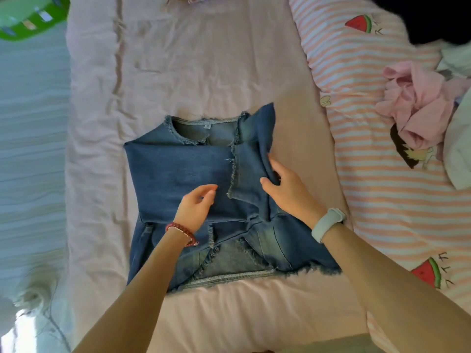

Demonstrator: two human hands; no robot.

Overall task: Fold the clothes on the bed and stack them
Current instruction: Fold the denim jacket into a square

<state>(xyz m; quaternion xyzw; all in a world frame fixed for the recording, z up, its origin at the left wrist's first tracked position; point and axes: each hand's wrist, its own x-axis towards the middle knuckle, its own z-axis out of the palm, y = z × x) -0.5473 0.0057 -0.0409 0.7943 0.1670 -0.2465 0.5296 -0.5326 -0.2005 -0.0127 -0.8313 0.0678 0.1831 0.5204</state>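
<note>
Pink-sheeted bed [204,59], striped watermelon-print quilt [382,174], green basket [28,19], pale floor [30,123], daylight

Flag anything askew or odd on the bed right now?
Nothing damaged or spilled. The denim jacket has frayed edges all round, which look like its style rather than wear. Its right sleeve, in the right hand, is bunched and not yet flat. A crumpled pink garment lies unfolded on the striped quilt.
</note>
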